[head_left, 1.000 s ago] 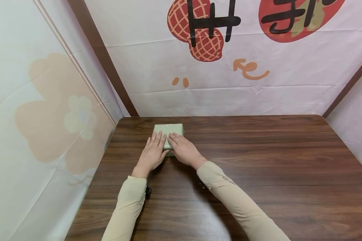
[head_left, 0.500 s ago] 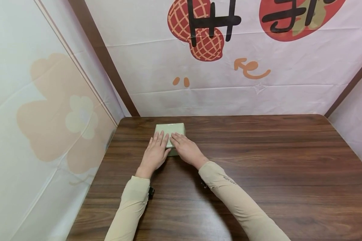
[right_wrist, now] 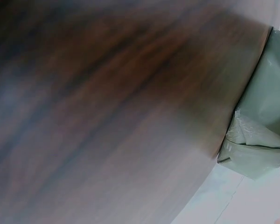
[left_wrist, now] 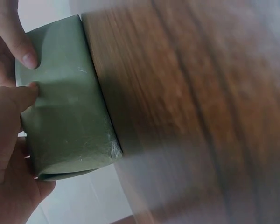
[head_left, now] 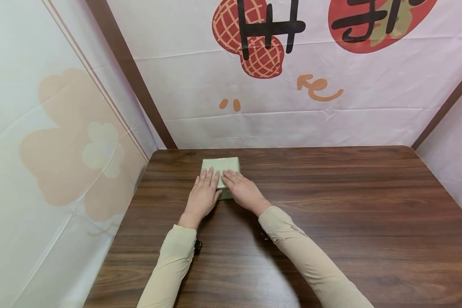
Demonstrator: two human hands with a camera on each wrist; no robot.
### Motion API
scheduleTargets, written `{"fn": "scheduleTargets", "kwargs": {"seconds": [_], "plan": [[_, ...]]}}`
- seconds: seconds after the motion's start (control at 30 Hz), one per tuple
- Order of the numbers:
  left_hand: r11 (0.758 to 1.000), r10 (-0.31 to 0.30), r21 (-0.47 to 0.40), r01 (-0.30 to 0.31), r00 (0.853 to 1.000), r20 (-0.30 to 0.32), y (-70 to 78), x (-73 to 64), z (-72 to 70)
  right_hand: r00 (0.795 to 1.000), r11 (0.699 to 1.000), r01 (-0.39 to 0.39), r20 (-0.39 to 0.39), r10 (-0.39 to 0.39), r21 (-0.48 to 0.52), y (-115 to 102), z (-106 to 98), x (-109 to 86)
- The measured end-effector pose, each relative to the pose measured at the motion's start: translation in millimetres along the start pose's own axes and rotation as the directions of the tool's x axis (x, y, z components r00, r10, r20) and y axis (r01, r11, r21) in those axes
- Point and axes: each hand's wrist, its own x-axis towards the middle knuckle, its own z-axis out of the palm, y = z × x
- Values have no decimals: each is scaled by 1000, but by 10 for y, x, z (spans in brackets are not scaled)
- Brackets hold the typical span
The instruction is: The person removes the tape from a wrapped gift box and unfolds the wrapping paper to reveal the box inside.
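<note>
A pale green wrapped box-shaped package (head_left: 226,164) sits on the table near its far left corner. My left hand (head_left: 202,197) lies over its left part, fingers extended on the top face. From the other side, my right hand (head_left: 247,192) rests straight fingers on the top as well. In the left wrist view, both thumbs touch the front face of the package (left_wrist: 67,112). Folded wrapping shows at one end of the package (right_wrist: 259,140) in the right wrist view, where most of the right hand is out of frame.
The dark wood-grain table (head_left: 331,222) stretches far to the right. A printed fabric wall (head_left: 292,124) stands along its back edge, and another fabric panel (head_left: 69,239) borders its left side.
Both hands and the package have shifted slightly to the right along the table. The fingers keep the same placement on it.
</note>
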Motion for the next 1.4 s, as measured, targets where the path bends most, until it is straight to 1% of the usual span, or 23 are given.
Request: {"fn": "scheduleTargets", "kwargs": {"seconds": [0.13,0.33,0.63,0.9,1.13,1.4], "plan": [[1000,12,10,-12,1000,-13,36,8,12,1000,1000,-8,17,8,-5,17,-13,-30],[999,32,24,-31,999,-28,94,37,38,1000,1000,-3,3,3,-6,60,-33,-84],[1000,24,-4,-24,1000,-12,221,72,32,1000,1000,-3,-18,4,14,139,-71,-189],[999,34,11,-34,999,-7,341,116,44,1000,999,-14,-25,15,32,206,-123,-298],[999,32,18,-32,999,17,481,150,46,999,999,-14,-37,16,50,275,-161,-405],[999,39,25,-39,999,13,603,199,81,998,997,-27,-48,30,70,358,-180,-512]]}}
